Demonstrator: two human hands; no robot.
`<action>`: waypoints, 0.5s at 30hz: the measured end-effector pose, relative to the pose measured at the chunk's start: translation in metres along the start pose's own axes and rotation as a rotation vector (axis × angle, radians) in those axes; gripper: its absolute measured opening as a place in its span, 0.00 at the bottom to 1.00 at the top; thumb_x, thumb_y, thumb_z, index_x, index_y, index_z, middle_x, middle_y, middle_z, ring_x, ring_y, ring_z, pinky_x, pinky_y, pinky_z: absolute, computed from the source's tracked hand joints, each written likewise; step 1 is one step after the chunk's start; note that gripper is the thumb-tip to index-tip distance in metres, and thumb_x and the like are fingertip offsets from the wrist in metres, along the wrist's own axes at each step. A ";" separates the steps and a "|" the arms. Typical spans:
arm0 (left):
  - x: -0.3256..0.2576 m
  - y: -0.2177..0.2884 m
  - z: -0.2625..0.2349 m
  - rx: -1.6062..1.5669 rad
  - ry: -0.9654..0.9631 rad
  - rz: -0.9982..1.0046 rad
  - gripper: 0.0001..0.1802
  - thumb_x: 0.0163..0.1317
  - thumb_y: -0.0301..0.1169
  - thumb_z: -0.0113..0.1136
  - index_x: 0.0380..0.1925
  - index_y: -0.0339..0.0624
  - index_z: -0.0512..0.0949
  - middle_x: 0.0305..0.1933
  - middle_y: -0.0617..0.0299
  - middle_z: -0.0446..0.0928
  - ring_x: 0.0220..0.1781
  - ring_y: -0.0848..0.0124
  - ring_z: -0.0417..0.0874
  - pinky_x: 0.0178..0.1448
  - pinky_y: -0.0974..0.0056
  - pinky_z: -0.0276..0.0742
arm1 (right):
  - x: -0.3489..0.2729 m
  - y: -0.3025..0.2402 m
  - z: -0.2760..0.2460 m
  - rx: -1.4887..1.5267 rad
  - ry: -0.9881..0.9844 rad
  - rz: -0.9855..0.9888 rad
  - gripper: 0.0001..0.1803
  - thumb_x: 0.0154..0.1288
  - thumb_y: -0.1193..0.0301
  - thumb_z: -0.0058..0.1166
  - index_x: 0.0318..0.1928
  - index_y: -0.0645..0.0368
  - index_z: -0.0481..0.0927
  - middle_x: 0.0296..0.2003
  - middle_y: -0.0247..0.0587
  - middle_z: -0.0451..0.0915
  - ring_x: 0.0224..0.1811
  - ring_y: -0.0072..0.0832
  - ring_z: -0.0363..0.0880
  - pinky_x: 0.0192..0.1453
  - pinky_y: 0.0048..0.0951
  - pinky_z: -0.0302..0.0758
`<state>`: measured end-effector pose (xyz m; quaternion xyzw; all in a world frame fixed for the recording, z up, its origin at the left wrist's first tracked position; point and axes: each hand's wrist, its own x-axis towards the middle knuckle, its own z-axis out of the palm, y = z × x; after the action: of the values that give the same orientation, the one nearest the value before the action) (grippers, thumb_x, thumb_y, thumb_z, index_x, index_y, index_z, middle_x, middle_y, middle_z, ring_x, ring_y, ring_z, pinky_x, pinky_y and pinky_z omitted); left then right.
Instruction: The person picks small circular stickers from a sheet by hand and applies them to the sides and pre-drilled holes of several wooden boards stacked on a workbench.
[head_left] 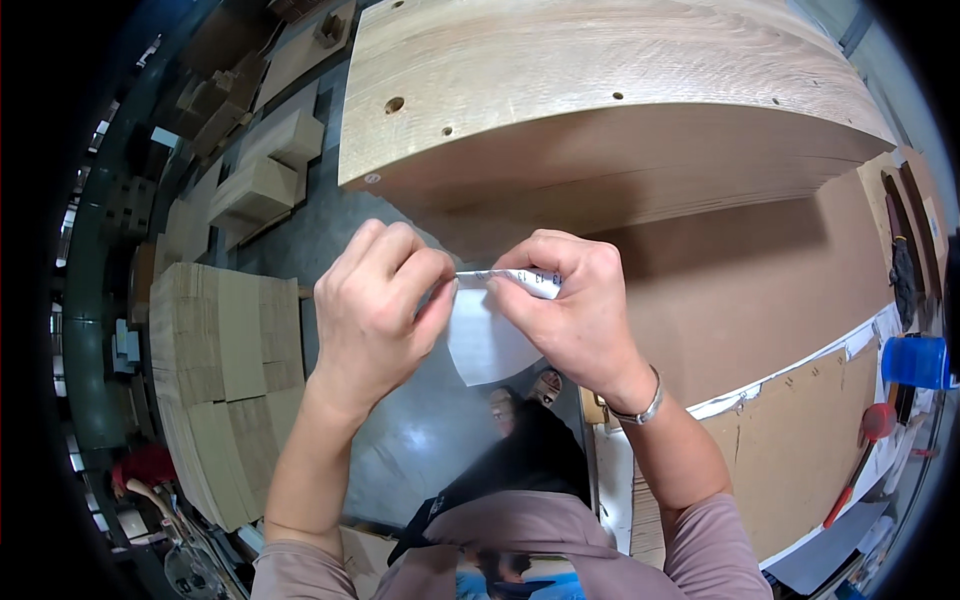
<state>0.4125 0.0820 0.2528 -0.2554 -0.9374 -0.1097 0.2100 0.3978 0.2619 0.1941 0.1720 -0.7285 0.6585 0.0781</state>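
Between my hands is a white sheet of small printed stickers (pixel 490 335), its upper edge rolled over and its lower part hanging free. My left hand (pixel 375 305) pinches the left end of the rolled edge between thumb and forefinger. With thumb and fingers closed, my right hand (pixel 575 305) grips the roll from the other side. Both hands are in the air in front of a stack of wood-grain panels (pixel 600 60). The top panel has several drilled holes, and a small round white sticker (pixel 373 178) is on its near left corner.
A brown board (pixel 750 290) lies below the panels at right. Beside it are a blue cylinder (pixel 915 362) and a red-handled tool (pixel 850 465). Stacked boards (pixel 235 340) stand on the floor at left, with more stacks (pixel 265 190) behind. A person in red (pixel 140 465) is at lower left.
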 end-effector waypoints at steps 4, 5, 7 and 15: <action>-0.011 0.004 0.002 0.028 -0.016 -0.007 0.08 0.44 0.24 0.69 0.24 0.44 0.78 0.27 0.65 0.72 0.31 0.65 0.75 0.31 0.61 0.74 | -0.008 0.000 0.002 0.003 -0.029 0.018 0.05 0.52 0.76 0.62 0.29 0.67 0.84 0.24 0.43 0.82 0.25 0.25 0.80 0.32 0.25 0.75; -0.013 0.004 0.002 0.030 -0.014 -0.010 0.08 0.44 0.24 0.69 0.24 0.44 0.78 0.27 0.65 0.72 0.31 0.65 0.75 0.31 0.61 0.74 | -0.009 0.001 0.002 0.010 -0.038 0.022 0.06 0.52 0.76 0.62 0.29 0.68 0.84 0.24 0.43 0.82 0.25 0.25 0.80 0.32 0.26 0.75; -0.016 0.007 0.004 0.012 -0.010 0.009 0.08 0.44 0.24 0.68 0.24 0.44 0.77 0.27 0.65 0.72 0.31 0.65 0.75 0.31 0.61 0.74 | -0.013 0.002 0.002 0.018 -0.049 0.024 0.06 0.52 0.76 0.62 0.29 0.68 0.84 0.24 0.43 0.82 0.25 0.25 0.80 0.32 0.26 0.75; -0.022 0.010 0.010 0.000 -0.017 0.032 0.08 0.45 0.22 0.66 0.23 0.42 0.76 0.27 0.61 0.72 0.31 0.62 0.75 0.31 0.59 0.73 | -0.016 0.003 -0.002 0.041 -0.064 0.086 0.07 0.52 0.75 0.63 0.29 0.68 0.84 0.22 0.41 0.82 0.25 0.20 0.79 0.31 0.23 0.74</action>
<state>0.4319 0.0841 0.2353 -0.2713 -0.9349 -0.1042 0.2040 0.4117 0.2665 0.1860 0.1631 -0.7237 0.6702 0.0229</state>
